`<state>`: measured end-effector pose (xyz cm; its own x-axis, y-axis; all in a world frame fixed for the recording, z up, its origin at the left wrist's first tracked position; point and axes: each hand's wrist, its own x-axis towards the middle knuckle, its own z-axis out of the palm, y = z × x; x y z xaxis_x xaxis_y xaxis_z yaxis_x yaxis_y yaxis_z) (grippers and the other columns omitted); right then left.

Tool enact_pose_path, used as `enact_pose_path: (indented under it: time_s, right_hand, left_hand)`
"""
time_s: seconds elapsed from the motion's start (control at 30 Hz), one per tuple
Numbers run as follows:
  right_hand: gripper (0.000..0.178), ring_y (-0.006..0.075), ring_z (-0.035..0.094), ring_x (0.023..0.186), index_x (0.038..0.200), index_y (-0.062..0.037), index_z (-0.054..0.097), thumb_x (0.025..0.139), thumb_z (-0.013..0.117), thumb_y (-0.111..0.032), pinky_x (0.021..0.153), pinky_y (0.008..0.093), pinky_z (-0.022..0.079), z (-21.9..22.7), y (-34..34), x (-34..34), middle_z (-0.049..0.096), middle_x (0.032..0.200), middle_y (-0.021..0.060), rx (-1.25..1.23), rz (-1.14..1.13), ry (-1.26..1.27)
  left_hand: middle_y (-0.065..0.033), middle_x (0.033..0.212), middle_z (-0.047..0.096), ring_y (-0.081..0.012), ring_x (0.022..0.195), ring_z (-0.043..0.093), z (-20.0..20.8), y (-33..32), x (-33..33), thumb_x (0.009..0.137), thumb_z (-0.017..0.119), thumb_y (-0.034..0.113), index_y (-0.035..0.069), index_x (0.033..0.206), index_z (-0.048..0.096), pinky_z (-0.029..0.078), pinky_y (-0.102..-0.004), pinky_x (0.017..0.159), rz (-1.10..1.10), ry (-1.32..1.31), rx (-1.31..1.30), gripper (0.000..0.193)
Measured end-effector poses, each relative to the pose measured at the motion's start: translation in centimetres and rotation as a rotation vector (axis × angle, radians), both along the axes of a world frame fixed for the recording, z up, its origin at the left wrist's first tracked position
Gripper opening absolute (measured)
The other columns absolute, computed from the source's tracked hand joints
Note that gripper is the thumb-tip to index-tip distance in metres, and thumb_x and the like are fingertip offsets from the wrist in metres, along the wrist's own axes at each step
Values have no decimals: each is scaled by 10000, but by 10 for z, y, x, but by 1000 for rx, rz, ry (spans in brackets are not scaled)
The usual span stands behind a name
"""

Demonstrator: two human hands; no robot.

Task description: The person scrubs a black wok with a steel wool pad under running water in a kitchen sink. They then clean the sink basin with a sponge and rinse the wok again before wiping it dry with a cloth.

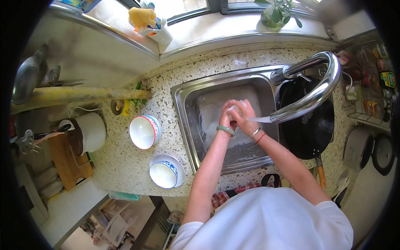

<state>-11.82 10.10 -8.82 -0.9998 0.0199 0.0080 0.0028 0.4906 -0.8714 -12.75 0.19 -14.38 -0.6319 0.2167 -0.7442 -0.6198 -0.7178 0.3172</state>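
Both hands were held together over the sink [183, 100], in the water stream from the tap [310, 93]. The left hand [227, 116] and right hand [243, 114] were clasped on each other, fingers closed, nothing visibly grasped. Two bowls [144, 131] stood on the bench [121, 162] to the left, a black wok [310, 125] to the right. Water could be splashed onto the bench if the stream were deflected by the hands.

Speckled stone counter [125, 158] carries 2 bowls [144, 131], a white pot [91, 131].
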Motion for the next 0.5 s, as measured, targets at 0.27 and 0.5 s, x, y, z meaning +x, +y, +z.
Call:
enact_pose_path:
  time_s: [0.27,0.5]
  right_hand:
    - [176,421,578,752,890,-62,597,902,527,-223,620,461,475,1,-18,-4,583,862,207,185,132,41]
    - [270,351,632,744,847,-20,606,902,533,-273,641,395,492,-95,36,-29,626,788,225,514,82,-235]
  left_hand:
    - [-68,769,633,-207,713,582,-54,-1,13,943,446,523,76,759,594,475,-362,687,16,129,106,506]
    - [-45,775,589,-143,738,539,-1,31,3,952,464,490,35,892,634,439,-324,673,-153,178,-786,490]
